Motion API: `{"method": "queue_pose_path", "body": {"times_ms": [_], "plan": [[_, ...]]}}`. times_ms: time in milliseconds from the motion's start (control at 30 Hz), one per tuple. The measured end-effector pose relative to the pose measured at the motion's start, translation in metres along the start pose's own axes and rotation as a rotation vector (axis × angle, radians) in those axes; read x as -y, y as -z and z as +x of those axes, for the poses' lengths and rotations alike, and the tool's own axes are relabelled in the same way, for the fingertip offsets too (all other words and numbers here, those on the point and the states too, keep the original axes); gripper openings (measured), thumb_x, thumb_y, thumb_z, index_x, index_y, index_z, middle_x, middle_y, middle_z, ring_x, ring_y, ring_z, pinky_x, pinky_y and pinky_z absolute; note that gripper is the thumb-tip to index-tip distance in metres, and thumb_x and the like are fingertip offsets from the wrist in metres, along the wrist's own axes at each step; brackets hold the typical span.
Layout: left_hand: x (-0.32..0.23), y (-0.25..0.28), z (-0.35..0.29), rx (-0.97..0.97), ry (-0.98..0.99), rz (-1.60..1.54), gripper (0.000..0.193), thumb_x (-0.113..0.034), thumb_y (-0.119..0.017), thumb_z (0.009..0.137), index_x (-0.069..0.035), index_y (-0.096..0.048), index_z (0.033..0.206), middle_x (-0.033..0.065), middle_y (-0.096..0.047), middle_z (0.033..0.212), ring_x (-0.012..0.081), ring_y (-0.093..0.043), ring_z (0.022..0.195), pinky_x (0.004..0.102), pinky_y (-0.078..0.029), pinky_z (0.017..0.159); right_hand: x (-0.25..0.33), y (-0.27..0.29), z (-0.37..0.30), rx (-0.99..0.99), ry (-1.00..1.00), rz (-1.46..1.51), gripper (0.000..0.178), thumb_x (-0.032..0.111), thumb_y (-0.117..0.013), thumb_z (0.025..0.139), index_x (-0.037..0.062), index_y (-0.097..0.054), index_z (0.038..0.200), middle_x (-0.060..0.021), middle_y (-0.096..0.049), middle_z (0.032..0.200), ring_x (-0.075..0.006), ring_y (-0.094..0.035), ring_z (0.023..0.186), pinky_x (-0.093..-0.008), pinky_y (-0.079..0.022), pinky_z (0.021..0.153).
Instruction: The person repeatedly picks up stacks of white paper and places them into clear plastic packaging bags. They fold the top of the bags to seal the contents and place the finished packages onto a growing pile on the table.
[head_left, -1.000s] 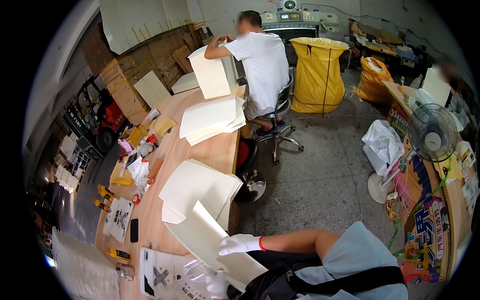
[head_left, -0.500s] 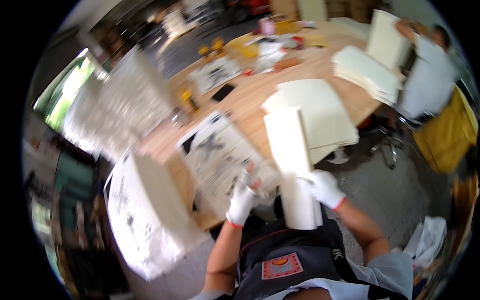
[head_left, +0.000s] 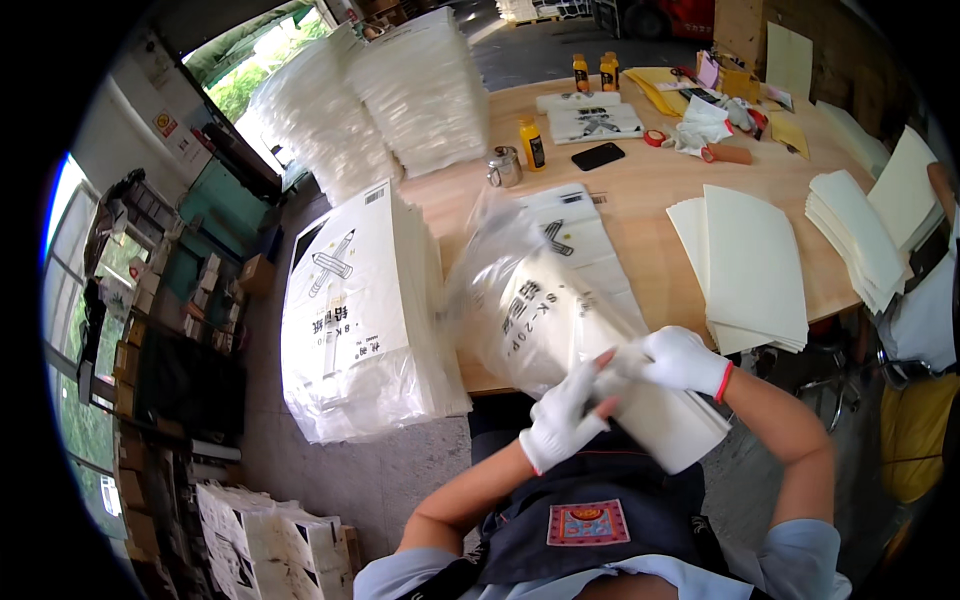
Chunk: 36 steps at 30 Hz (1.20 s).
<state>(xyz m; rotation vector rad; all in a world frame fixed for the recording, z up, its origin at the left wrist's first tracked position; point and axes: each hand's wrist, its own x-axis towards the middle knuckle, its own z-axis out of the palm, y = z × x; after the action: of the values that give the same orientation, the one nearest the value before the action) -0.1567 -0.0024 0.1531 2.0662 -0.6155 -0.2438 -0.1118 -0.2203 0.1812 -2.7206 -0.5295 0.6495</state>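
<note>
A small stack of cream-white paper sheets [head_left: 672, 430] lies tilted in front of me, its far part inside a clear printed plastic bag [head_left: 500, 250]. My left hand [head_left: 568, 418], in a white glove with bare fingertips showing, is closed at the bag's near edge beside the paper. My right hand [head_left: 685, 360], gloved in white with a red cuff, grips the paper from its right side; its fingers are partly blurred. Beneath the bag lies a flat pile of printed plastic bags [head_left: 590, 232]. To the left stands a thick stack of filled printed packs [head_left: 350, 290].
The wooden table [head_left: 650, 190] bears a phone [head_left: 598, 155], an orange bottle [head_left: 532, 145], a metal cup [head_left: 504, 167] and fanned paper sheets [head_left: 755, 265]. Tall plastic-wrapped stacks [head_left: 420, 95] rise at the back left. Another person's sleeve [head_left: 920, 310] shows at the right edge.
The paper has swung from upright to a leftward tilt, and its far part is now inside the bag. Both hands have come closer together. The head view has turned left.
</note>
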Motion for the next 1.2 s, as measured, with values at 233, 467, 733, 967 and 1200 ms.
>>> {"method": "queue_pose_path", "body": {"times_ms": [233,467,733,967,1200], "plan": [[0.006,-0.035,0.023,-0.119,-0.531,0.09,0.028,-0.005,-0.061,0.073,-0.015,-0.067,0.099,0.0033,-0.061,0.07,0.0231,-0.062,0.059,0.0341,-0.047,0.048,-0.069,-0.096,0.073,-0.436,0.265,0.443,0.04,0.028,-0.05,0.089,0.005,-0.052,0.122,-0.0123,-0.064,0.099,-0.0294,-0.062,0.091,-0.041,-0.05,0.077],[-0.028,-0.067,0.066,-0.096,-0.391,0.023,0.032,-0.009,-0.062,0.076,-0.018,-0.06,0.107,0.0093,-0.065,0.082,0.0296,-0.065,0.074,0.0388,-0.051,0.063,-0.045,-0.113,0.099,-0.687,0.13,0.144,0.042,0.028,-0.052,0.087,0.0065,-0.051,0.123,-0.0125,-0.061,0.095,-0.0287,-0.059,0.093,-0.0414,-0.047,0.084],[0.062,-0.064,0.001,-0.216,-0.121,0.104,0.005,-0.015,-0.067,0.08,-0.015,-0.068,0.085,0.008,-0.064,0.071,0.0229,-0.064,0.063,0.0346,-0.048,0.055,0.014,-0.142,-0.024,-0.993,0.039,0.025,0.062,0.015,-0.072,0.067,0.0052,-0.05,0.124,-0.0136,-0.057,0.113,-0.0336,-0.053,0.108,-0.0437,-0.04,0.094],[0.149,-0.039,-0.064,-0.466,-0.058,0.605,0.011,-0.009,-0.068,0.075,-0.01,-0.059,0.08,0.0093,-0.057,0.076,0.03,-0.056,0.074,0.0401,-0.044,0.065,-0.053,-0.173,-0.019,-0.606,-0.314,-0.205,0.02,0.028,-0.051,0.089,0.0107,-0.057,0.082,-0.0092,-0.061,0.058,-0.0284,-0.06,0.049,-0.0427,-0.047,0.045],[0.109,-0.058,-0.089,-0.345,0.009,0.517,0.034,-0.023,-0.075,0.066,-0.009,-0.057,0.091,0.0104,-0.056,0.093,0.0319,-0.052,0.093,0.0435,-0.042,0.081,-0.031,-0.132,-0.027,-0.55,-0.128,-0.264,0.019,0.023,-0.053,0.086,0.0107,-0.055,0.072,-0.0077,-0.057,0.053,-0.0259,-0.06,0.048,-0.0411,-0.047,0.045]]}}
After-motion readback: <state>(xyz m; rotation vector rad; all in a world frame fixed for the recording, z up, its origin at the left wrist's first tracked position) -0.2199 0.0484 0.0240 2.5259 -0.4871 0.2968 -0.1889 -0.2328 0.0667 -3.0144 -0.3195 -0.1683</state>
